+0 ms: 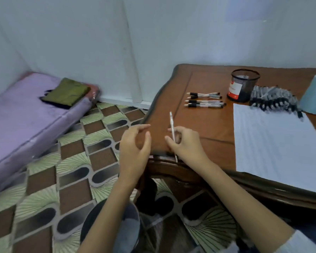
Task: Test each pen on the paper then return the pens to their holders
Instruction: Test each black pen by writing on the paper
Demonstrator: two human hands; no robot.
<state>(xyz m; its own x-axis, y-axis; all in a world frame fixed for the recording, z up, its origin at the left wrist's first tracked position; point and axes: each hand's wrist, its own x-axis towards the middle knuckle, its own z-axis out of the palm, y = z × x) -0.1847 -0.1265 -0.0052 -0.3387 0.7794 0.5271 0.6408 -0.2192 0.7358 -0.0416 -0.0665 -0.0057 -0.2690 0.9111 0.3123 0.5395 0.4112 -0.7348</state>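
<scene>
Right hand [185,143] over counter [208,125] edge, fingers [169,142] pinching pen [171,123] mid-barrel; left hand [135,143] alongside, fingers spread, loosely curved.

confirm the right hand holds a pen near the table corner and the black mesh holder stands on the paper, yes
Not quite: in the head view the black mesh holder stands on the bare wooden table, beyond the paper, not on it. The right hand does hold a pen near the table corner.
</scene>
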